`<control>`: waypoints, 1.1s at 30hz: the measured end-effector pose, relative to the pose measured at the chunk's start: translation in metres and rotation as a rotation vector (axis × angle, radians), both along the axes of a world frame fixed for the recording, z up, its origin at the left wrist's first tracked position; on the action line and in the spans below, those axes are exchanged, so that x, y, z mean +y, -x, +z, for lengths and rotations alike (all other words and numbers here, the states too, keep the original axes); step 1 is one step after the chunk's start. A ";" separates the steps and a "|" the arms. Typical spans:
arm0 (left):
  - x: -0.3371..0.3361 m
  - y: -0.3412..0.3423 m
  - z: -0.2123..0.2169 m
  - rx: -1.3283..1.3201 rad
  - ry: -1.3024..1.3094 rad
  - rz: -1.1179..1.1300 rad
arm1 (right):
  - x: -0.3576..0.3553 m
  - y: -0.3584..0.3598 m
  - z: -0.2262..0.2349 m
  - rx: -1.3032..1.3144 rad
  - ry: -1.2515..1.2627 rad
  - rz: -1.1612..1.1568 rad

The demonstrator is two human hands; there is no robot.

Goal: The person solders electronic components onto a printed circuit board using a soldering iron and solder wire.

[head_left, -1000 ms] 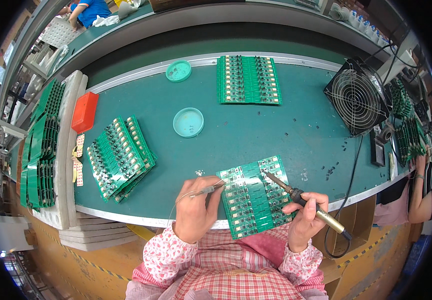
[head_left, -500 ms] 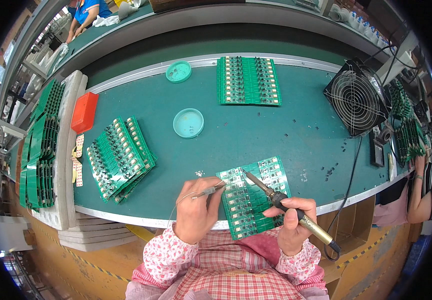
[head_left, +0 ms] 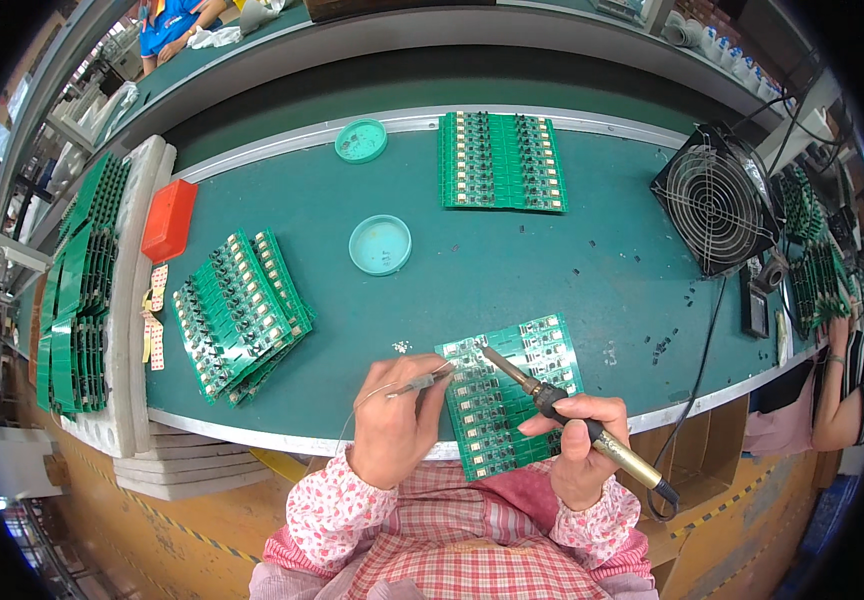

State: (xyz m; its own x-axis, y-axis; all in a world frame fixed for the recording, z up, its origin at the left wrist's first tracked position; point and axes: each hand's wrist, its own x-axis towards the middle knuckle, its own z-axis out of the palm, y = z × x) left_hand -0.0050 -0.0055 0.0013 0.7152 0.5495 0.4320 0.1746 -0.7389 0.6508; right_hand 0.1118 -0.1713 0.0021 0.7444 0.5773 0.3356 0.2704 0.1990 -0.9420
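A green circuit board panel with rows of small parts lies at the table's near edge, in front of me. My right hand is closed round a soldering iron with a dark grip and a brass-coloured rear. Its tip points at the panel's upper part, left of centre; whether it touches is too small to tell. Closed beside the panel's upper left corner, my left hand pinches solder wire in a thin grey sleeve, and a pale loop hangs back toward the wrist. Its fingertips are at the panel's edge.
Stacked panels lie at left, another stack at the back. Two turquoise dishes, a red box and a black fan stand about. Foam trays hold upright panels. Loose black parts and a cable lie right.
The soldering iron's tip has shifted slightly left over the panel, with my right hand. My left hand stays nearly still. At the back left, another person's arm has moved.
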 end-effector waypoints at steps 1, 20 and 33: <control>0.000 0.000 0.000 0.000 0.000 0.002 | 0.000 0.000 0.000 0.020 -0.007 0.005; 0.000 0.000 -0.002 -0.011 -0.012 0.009 | 0.005 -0.004 0.008 0.034 0.250 0.120; -0.002 0.000 -0.002 -0.014 -0.029 0.016 | 0.002 -0.004 0.008 -0.094 0.249 0.125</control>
